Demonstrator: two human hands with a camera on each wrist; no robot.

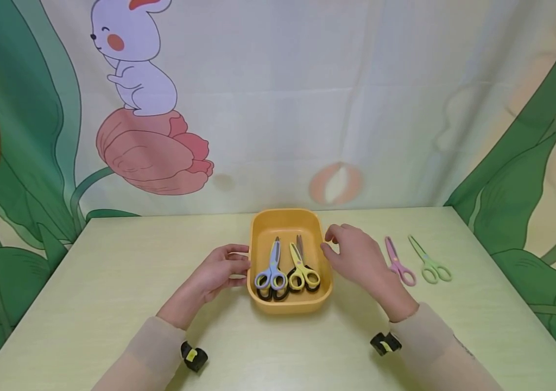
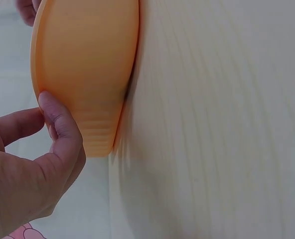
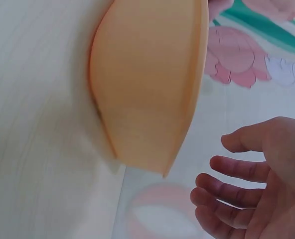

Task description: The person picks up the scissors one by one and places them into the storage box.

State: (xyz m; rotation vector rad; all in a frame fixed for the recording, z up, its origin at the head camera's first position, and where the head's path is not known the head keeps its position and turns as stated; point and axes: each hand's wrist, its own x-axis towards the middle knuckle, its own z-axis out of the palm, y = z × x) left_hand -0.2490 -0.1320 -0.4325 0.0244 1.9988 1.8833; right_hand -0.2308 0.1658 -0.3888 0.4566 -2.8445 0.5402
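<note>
A yellow-orange plastic bin (image 1: 290, 308) sits on the table, its long sides running away from me. Inside lie blue-handled scissors (image 1: 272, 274) and yellow-handled scissors (image 1: 302, 271), partly covering black-handled scissors (image 1: 264, 295). My left hand (image 1: 221, 270) is at the bin's left side, fingertips touching the wall near the rim; the left wrist view shows the bent fingers against the bin wall (image 2: 87, 64). Beside the right rim hovers my right hand (image 1: 356, 255), fingers loosely bent and holding nothing. The right wrist view shows it apart from the bin's side (image 3: 147, 84).
To the right of my right hand, pink scissors (image 1: 393, 260) and green scissors (image 1: 429, 262) lie on the pale wooden table (image 1: 87, 304). A printed curtain (image 1: 278, 108) hangs along the table's back edge. Each wrist carries a small black device (image 1: 194, 357).
</note>
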